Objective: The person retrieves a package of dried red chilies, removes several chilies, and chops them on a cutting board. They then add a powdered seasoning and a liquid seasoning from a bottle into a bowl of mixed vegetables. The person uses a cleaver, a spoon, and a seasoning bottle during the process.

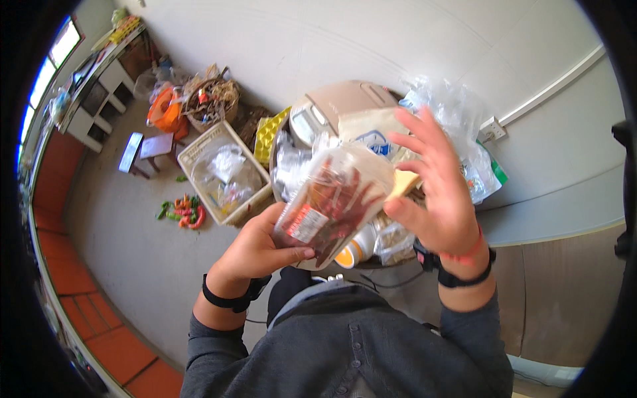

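Note:
My left hand (pixel 264 244) grips the lower left end of a clear plastic-wrapped food pack (pixel 328 204), tilted in front of me, with dark red pieces inside and a red and white label. My right hand (pixel 438 184) is raised beside the pack's right side, its fingers spread and holding nothing. A pale yellow piece (pixel 404 183) shows between the pack and my right hand; whether it touches either cannot be told. Beneath lies a crowded round surface with a white and orange container (pixel 356 248), a beige appliance (pixel 348 97) and a cloth bag with a blue print (pixel 373 129).
Clear plastic bags (pixel 448 109) stand by the wall near a socket (pixel 492 130). Leftward are a cream plastic crate (pixel 234 211) holding bags, a yellow egg tray (pixel 268 134), a wicker basket (pixel 211 107), an orange bag (pixel 163 107), small stools (pixel 157 146) and peppers (pixel 184 213) on the floor.

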